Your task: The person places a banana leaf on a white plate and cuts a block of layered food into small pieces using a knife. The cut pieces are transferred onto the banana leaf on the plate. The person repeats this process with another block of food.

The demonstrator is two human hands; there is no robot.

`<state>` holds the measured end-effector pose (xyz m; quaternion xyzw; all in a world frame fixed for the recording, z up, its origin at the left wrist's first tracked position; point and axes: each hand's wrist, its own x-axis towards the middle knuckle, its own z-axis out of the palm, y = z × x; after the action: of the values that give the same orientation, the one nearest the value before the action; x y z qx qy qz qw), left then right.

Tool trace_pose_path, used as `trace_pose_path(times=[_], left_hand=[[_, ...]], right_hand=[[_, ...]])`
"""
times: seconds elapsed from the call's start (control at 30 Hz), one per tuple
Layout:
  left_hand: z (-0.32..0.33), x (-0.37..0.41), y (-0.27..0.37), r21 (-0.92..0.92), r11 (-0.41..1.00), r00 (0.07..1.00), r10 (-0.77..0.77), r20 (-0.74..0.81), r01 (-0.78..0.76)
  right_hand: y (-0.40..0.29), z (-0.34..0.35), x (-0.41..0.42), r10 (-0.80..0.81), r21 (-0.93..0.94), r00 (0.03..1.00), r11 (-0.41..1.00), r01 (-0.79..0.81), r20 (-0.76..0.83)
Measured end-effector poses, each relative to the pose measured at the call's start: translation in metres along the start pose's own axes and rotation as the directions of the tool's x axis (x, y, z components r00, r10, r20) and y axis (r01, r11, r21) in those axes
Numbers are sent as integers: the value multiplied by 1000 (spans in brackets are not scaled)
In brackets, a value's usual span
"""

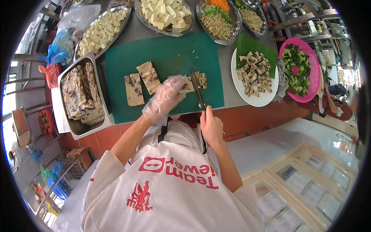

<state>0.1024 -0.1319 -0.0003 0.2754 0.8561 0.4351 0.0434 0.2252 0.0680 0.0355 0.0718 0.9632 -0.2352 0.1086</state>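
On a green cutting board [171,55], my left hand [166,94], in a clear plastic glove, holds a slab of pale, dark-flecked food [187,87]. My bare right hand [211,123] grips a knife [197,87], its dark blade over the slab's right end. Cut strips of the same food [202,80] lie beside the blade. Two uncut slabs, one upright in the picture [134,89] and one slanted [148,76], lie left of my gloved hand. Diced pieces [255,72] sit on a green leaf [242,46] and a white plate [236,87] at the right.
A steel pan [106,116] with larger blocks stands at the left. Metal trays of pale cubes [101,32], [165,13] and chopped ingredients [218,18] line the far side. A pink basket [314,72] of greens stands right, near a grey cloth [281,78]. Another person [337,90] is at far right.
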Motion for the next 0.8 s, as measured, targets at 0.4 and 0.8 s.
trace_pose_path(times=[0.4, 0.8], left_hand=[[-1, 0, 2, 64, 997, 998, 50, -43, -47], [-2, 0, -5, 53, 997, 999, 51, 8, -51]], right_hand=[[-9, 3, -10, 48, -10, 998, 999, -48, 49], [-11, 14, 0, 60, -20, 995, 998, -58, 79]])
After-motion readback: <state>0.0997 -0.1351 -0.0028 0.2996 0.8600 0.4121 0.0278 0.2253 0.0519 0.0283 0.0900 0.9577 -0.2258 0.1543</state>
